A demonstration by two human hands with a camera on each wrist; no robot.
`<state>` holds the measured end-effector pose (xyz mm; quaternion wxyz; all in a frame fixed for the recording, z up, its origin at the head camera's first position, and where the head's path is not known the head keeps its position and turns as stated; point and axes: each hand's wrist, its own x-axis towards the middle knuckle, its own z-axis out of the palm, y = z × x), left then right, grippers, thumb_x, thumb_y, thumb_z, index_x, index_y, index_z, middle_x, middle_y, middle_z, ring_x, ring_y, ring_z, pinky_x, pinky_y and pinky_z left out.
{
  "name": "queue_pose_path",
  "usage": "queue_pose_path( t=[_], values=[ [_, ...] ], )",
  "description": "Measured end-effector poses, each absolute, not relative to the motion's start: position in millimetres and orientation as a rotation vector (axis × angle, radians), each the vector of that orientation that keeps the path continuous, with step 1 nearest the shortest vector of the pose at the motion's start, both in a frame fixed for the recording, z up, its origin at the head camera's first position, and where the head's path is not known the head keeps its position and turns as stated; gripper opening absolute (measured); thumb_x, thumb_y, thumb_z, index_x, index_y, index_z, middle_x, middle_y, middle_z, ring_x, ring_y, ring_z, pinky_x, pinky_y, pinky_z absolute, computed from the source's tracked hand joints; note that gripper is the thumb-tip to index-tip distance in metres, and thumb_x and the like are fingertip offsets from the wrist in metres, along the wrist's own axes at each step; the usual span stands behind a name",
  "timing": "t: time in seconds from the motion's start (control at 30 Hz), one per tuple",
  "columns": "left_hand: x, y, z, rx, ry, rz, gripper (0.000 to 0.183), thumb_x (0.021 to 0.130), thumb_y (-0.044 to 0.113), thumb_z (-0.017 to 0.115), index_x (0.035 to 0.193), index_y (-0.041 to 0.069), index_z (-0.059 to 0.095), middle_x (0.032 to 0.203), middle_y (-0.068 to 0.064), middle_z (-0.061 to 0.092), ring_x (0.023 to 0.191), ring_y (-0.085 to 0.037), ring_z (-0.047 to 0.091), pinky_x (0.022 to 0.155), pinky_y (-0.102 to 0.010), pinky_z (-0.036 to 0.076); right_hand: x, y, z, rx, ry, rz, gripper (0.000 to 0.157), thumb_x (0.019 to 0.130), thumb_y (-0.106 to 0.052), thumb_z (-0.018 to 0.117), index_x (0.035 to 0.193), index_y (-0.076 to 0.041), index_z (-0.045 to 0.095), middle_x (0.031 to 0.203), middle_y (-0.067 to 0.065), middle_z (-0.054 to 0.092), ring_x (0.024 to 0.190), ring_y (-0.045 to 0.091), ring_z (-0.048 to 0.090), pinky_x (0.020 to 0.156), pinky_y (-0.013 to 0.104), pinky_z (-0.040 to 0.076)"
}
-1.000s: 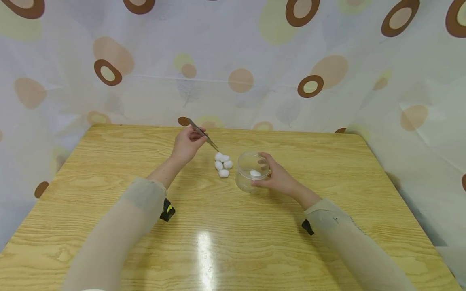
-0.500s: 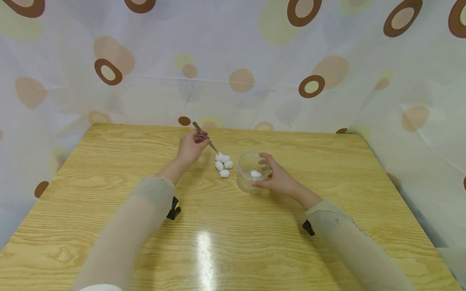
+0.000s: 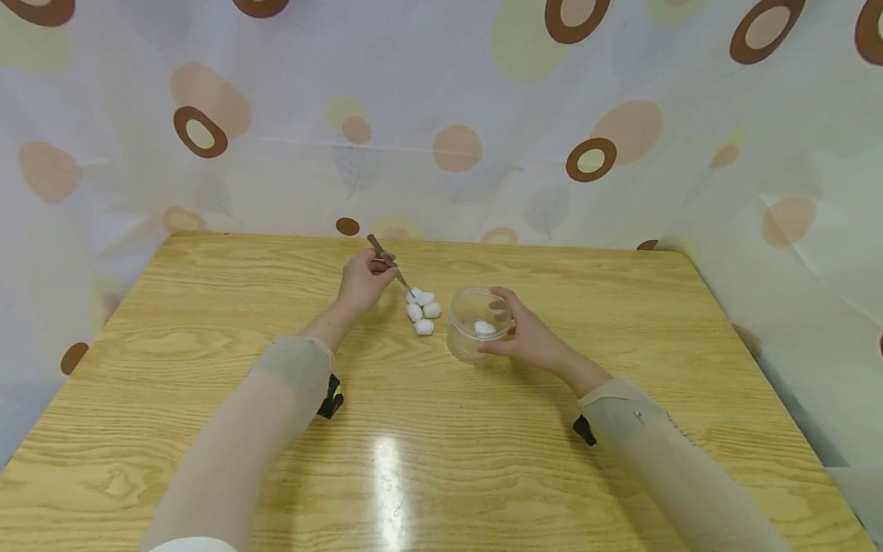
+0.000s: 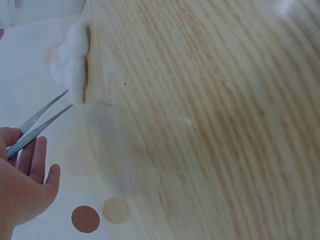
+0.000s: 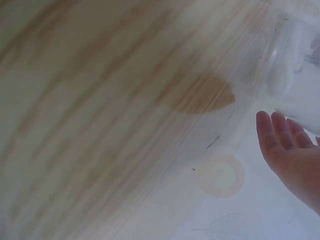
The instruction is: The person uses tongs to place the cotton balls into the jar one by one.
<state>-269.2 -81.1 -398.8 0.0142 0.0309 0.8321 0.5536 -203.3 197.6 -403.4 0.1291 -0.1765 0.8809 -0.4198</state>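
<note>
My left hand [image 3: 363,282] pinches a pair of metal tweezers [image 3: 383,255] between thumb and fingers. The tweezers' tips, spread apart in the left wrist view, point at the nearest of several white cotton balls [image 4: 76,75] and overlap it in the head view. Those cotton balls [image 3: 415,313] lie in a small cluster on the table. To their right stands a clear, round, open-topped jar [image 3: 461,346], with one cotton ball [image 3: 484,328] inside. My right hand [image 3: 530,336] grips the jar from its right side, thumb in front and fingers behind.
The wood-grain table [image 3: 428,414] reaches back to a patterned curtain [image 3: 455,92], which also runs along the sides. Both forearms, in pale sleeves with dark wrist devices [image 3: 331,397], come in from the front.
My left hand has moved right and slightly toward me, bringing the tweezers' tips from above the cluster down to the far-left cotton ball. My right hand and the jar have stayed in place.
</note>
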Motion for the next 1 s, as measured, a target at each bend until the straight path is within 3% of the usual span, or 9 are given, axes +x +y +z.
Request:
queue_pose_path(
  t=[1.0],
  values=[
    [-265, -90, -400, 0.031, 2.766, 1.618, 0.027, 0.094, 0.018, 0.057, 0.114, 0.0, 0.061, 0.11, -0.017, 0.068, 0.105, -0.029, 0.064, 0.094, -0.04, 0.048, -205, 197, -405, -0.501, 2.568, -1.228, 0.092, 0.079, -0.023, 0.077, 0.147, -0.01, 0.017, 0.142, 0.023, 0.038, 0.129, 0.038, 0.039, 0.095, 0.05, 0.044]
  ],
)
